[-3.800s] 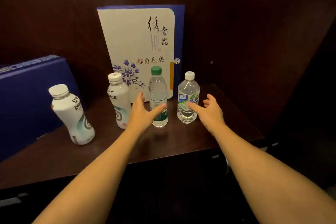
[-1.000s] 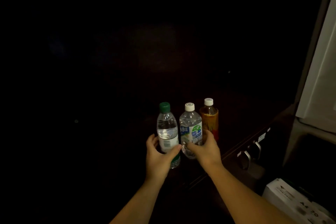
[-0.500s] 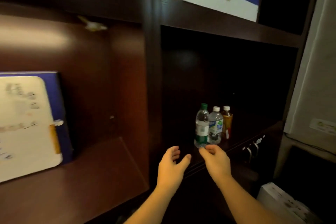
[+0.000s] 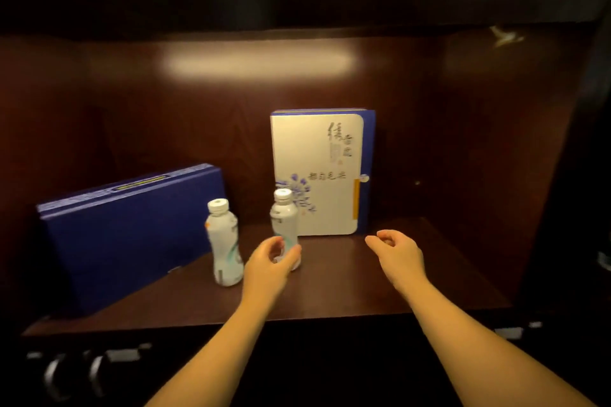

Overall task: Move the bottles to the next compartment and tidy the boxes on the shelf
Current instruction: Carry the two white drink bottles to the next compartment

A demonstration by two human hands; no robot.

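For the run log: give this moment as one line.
left hand: closing on right white bottle | right hand: empty | left white bottle: untouched

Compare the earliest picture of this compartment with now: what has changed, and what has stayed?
The two clear water bottles are gone from the shelf. The left hand now reaches around the right white bottle; the right hand is empty. Both white bottles and both boxes remain.

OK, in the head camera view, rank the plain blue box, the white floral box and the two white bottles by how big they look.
1. plain blue box, largest, though it sits nearer the camera
2. white floral box
3. The two white bottles, left and right, look about alike; left hand hides part of the right one, so no ranking.
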